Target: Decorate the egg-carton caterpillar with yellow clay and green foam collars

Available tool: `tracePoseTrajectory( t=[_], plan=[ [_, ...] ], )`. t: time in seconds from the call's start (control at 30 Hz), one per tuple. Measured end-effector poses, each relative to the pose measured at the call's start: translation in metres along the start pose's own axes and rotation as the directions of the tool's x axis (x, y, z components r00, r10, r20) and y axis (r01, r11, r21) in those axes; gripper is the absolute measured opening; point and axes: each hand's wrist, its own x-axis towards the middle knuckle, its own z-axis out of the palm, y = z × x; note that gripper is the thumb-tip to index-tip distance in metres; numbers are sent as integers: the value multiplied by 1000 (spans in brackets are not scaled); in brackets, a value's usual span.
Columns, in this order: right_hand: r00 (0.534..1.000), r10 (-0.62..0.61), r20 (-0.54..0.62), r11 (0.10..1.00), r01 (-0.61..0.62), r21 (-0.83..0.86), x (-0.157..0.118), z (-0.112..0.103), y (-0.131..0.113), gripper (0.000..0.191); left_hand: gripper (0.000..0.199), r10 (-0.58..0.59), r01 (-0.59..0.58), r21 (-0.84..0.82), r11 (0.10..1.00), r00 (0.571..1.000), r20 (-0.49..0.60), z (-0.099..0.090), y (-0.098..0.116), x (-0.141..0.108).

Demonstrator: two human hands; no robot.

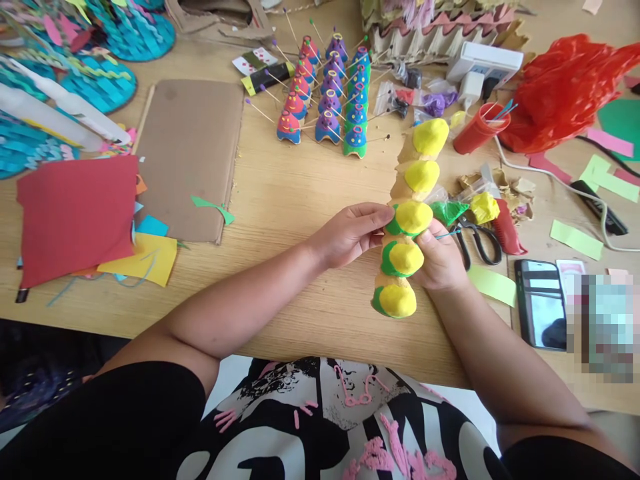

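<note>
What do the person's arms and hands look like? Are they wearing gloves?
No gloves: the left hand and right hand are bare. The forearms are bare too, with no watch or bracelet showing. Loose, plain black sleeves cover the upper arms.

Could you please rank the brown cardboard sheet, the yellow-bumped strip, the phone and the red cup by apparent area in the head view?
Largest to smallest:
1. Brown cardboard sheet
2. Yellow-bumped strip, in the left hand and right hand; nearness may enlarge it
3. Phone
4. Red cup
</note>
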Motion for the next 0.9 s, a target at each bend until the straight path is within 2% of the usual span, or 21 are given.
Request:
tracePoseTrajectory(
  t=[0.1, 0.37, 0.53, 0.7, 0.8, 0.9],
  plan=[
    [1000, 11, 1, 1000, -11, -1, 0, -2, 0, 32, 38, 8, -8, -13, 1000, 1000, 18, -2, 0, 0],
    [998, 42, -39, 998, -39, 58, 1, 5, -5, 36, 41, -65, 64, 28, 998, 998, 27, -3, -1, 1],
    [998, 49, -35, 999, -48, 24, 1, 9, -4, 43, 32, -80, 80, 54, 995, 997, 9, -11, -4, 4],
    [994, 79, -72, 995, -83, -47, 1, 10, -4, 47, 35, -111, 110, 64, 992, 994, 4, -10, -2, 3],
    [992, 89, -90, 996, -87, 27, 0, 12, -7, 43, 35, -118, 118, 67, 991, 993, -1, -7, -1, 2],
    [995, 78, -62, 992, -71, 107, -1, 15, -8, 40, 38, -105, 105, 53, 993, 994, -1, -6, -1, 2]
  ],
)
